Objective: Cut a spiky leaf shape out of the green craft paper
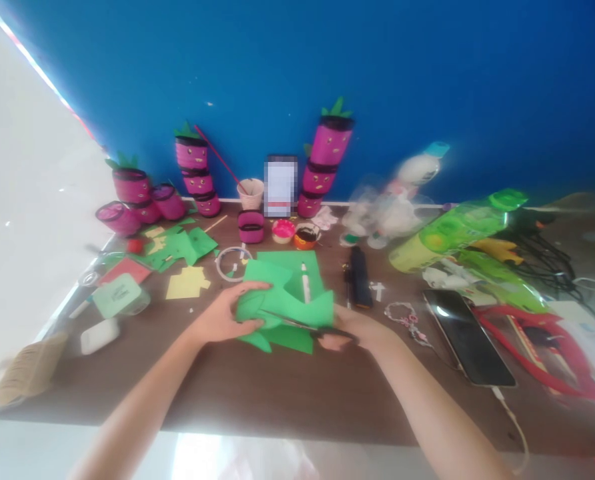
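"One curled green sheet (290, 303) took centre stage, lifted above the brown table (257, 400), close to its middle! How did it look to handle?"

"Light, I reckoned, and soft: foam or thick paper, springy enough to curl, easy to crease. Best hold seemed the broad left end, fingers clear of the cutting line."

"And which way did it lie?"

"Long axis left to right, rolled end toward the right, a rounded tongue (259, 344) drooping at the left toward the near edge."

"Over to the hands!"

"Left hand (222, 312) had that left end pinched, thumb below, fingers above. Right hand (352, 327) was wrapped round the dark handles of the scissors (320, 329), tips aimed left across the sheet. Blades parted or closed? Couldn't tell, too blurred!"

"Further out?"

"Flat beneath lay a green rectangle (272, 257), a white marker (305, 283) resting on it. Just left sat a pale ring (219, 263). At the back, a phone (281, 185) stood upright by the blue wall (257, 67), with purple pots (320, 180) stacked on either side!"
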Demonstrator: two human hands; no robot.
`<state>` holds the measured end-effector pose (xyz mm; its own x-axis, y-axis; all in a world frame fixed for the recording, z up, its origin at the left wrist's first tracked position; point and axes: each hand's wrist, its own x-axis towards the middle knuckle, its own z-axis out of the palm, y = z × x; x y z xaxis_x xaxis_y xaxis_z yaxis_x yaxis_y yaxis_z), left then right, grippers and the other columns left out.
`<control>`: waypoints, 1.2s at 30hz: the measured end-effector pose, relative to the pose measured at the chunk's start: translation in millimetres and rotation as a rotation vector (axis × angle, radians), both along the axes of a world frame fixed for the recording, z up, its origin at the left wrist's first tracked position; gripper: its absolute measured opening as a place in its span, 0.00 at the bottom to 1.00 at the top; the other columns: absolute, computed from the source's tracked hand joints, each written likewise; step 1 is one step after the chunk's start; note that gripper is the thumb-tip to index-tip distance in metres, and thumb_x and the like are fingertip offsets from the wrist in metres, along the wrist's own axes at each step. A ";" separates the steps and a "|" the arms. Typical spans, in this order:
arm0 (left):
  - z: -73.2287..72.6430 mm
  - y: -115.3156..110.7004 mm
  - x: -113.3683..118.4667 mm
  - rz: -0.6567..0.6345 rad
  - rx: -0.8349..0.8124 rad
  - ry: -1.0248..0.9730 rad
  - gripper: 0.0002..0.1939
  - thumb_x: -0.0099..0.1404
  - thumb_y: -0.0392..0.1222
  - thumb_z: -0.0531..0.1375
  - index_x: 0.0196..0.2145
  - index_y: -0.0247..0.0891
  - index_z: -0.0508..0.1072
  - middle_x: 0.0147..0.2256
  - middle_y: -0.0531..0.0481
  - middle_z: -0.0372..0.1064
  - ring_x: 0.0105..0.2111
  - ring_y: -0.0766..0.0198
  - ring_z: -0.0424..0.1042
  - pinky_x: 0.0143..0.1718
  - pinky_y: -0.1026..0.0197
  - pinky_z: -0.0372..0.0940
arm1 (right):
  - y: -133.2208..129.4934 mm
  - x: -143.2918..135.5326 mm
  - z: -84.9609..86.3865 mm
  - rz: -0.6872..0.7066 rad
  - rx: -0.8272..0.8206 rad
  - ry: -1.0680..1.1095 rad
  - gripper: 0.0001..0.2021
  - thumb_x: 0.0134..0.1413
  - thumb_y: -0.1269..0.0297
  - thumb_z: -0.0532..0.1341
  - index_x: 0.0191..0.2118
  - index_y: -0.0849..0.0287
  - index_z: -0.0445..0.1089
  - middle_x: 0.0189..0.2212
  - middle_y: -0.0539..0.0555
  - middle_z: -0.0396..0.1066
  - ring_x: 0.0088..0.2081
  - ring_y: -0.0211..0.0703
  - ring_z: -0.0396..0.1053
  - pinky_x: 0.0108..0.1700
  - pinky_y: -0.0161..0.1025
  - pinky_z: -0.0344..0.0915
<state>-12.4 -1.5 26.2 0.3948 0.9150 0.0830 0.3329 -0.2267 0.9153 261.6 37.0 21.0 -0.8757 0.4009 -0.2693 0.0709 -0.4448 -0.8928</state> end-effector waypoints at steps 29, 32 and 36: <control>-0.4 0.7 -1.4 -0.011 0.002 -0.006 0.28 0.52 0.38 0.63 0.52 0.44 0.64 0.53 0.46 0.63 0.53 0.54 0.62 0.56 0.51 0.57 | -2.8 -4.7 11.7 0.010 0.001 -0.040 0.19 0.43 0.55 0.64 0.17 0.60 0.56 0.11 0.42 0.53 0.15 0.29 0.50 0.17 0.31 0.45; -0.6 0.6 -1.5 -0.012 0.004 -0.013 0.29 0.52 0.39 0.63 0.52 0.44 0.64 0.53 0.46 0.63 0.53 0.54 0.62 0.56 0.51 0.57 | -4.2 -5.7 13.8 -0.013 -0.001 -0.055 0.20 0.42 0.53 0.64 0.17 0.60 0.56 0.11 0.43 0.53 0.15 0.28 0.49 0.17 0.31 0.43; -1.1 0.3 -2.0 -0.018 -0.006 -0.014 0.28 0.52 0.39 0.63 0.52 0.43 0.64 0.52 0.45 0.63 0.53 0.54 0.62 0.56 0.51 0.57 | -5.2 -5.8 14.7 -0.030 -0.010 -0.063 0.20 0.41 0.51 0.64 0.18 0.60 0.58 0.10 0.42 0.53 0.14 0.28 0.49 0.16 0.31 0.42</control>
<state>-14.5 -1.3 25.1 0.4101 0.9082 0.0835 0.3156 -0.2273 0.9213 255.7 31.8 35.7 -0.8443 0.4240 -0.3276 0.1134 -0.4562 -0.8826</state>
